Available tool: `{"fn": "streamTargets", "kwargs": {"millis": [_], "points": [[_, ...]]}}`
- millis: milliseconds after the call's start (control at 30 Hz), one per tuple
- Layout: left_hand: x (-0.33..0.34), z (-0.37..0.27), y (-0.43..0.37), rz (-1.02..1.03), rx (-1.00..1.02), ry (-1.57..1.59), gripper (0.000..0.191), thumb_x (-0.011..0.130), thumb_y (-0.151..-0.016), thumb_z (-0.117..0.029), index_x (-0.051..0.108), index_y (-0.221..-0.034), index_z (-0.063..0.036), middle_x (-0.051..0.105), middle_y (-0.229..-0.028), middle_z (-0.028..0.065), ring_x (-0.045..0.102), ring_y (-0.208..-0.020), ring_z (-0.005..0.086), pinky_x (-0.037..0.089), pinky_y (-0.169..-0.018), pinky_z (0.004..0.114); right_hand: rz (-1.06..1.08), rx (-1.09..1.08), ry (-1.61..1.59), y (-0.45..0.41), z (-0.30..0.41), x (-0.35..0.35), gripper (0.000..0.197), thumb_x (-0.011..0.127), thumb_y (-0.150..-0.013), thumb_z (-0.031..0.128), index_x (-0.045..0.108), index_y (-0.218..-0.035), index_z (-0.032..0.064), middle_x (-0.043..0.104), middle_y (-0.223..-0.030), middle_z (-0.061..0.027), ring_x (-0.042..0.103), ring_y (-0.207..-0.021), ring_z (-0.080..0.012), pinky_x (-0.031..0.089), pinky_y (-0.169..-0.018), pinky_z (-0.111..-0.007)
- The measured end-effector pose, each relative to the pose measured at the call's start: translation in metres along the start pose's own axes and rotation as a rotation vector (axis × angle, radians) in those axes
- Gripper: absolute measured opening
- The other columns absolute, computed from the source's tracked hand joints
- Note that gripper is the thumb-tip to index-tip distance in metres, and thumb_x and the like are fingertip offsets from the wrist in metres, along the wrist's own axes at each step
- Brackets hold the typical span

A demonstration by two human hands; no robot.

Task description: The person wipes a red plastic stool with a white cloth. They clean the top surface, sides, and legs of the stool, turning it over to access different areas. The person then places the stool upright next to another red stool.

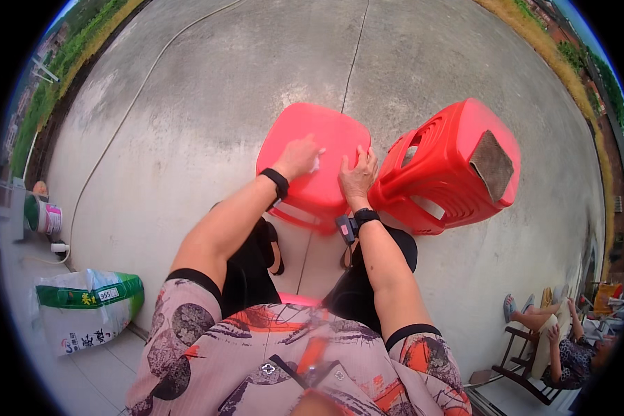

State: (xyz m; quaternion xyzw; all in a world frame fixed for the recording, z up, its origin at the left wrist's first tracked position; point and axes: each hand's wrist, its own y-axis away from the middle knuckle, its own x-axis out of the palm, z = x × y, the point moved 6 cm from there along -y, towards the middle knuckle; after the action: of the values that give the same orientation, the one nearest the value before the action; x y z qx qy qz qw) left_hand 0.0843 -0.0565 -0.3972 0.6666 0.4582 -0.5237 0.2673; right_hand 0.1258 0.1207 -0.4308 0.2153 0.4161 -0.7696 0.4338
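Note:
Right before me on the concrete stands a red plastic stool, its seat facing up. My left hand is over the seat with a small white scrap, perhaps tissue or cloth, held at its fingers; the hand is slightly blurred. At the seat's right edge, my right hand grips the rim, thumb on top and fingers spread along the corner. Close by on the right is a second red piece of stacked-looking plastic stools. A brown textured cloth or pad hangs over its seat.
A pale hose curves across the concrete floor on the left. Nearby are a green-and-white bucket and a white-and-green printed sack. At lower right, a seated person occupies a dark wooden chair.

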Motion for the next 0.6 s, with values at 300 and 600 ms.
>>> {"fn": "streamTargets", "kwargs": {"millis": [300, 600], "points": [[-0.017, 0.004, -0.015, 0.110, 0.628, -0.484, 0.014, 0.055, -0.089, -0.013, 0.068, -0.084, -0.0134, 0.058, -0.093, 0.0088, 0.063, -0.087, 0.0261, 0.050, -0.075, 0.039, 0.034, 0.021, 0.004, -0.005, 0.008, 0.001, 0.052, 0.072, -0.084, 0.032, 0.064, -0.129, 0.0077, 0.052, -0.141, -0.0215, 0.050, -0.129, -0.0377, 0.035, -0.110, -0.049], [-0.004, -0.001, -0.025, 0.187, -0.375, 0.118, 0.021, 0.068, -0.082, -0.021, 0.072, -0.077, -0.0015, 0.070, -0.081, 0.0232, 0.071, -0.075, 0.0375, 0.057, -0.066, 0.043, 0.018, 0.041, 0.000, -0.005, 0.003, 0.001, 0.052, 0.073, -0.084, 0.033, 0.064, -0.129, 0.0095, 0.051, -0.141, -0.0194, 0.049, -0.129, -0.0366, 0.034, -0.111, -0.049]]}}
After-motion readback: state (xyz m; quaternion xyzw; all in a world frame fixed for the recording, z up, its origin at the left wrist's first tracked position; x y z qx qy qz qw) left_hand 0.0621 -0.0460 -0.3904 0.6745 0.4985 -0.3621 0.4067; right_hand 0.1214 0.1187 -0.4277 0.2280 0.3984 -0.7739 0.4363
